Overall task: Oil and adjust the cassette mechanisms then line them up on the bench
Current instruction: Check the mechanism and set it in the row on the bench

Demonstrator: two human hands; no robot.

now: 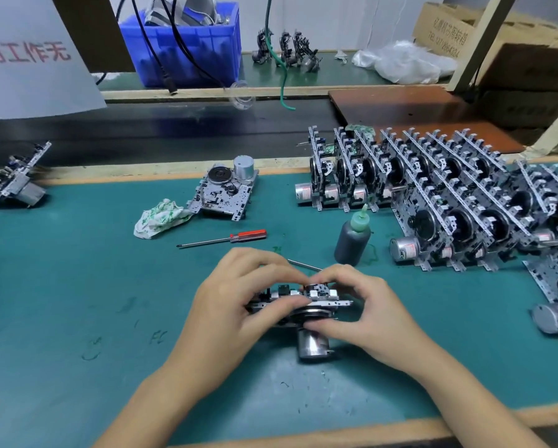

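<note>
Low in the middle of the frame we hold one cassette mechanism (298, 305) on edge over the green bench mat (77, 302), its motor can toward us. Our left hand (235, 305) grips its left end with curled fingers, and our right hand (365, 312) pinches its right end. Just beyond stand the oil bottle (353, 239) and a red-handled screwdriver (225, 239). At right, finished mechanisms (432, 189) stand in rows.

You get even, bright overhead light with soft shadows under your hands; the bench mat (77, 286) shows mild sheen, edges bow from wide-angle distortion, and far corners look soft.
</note>
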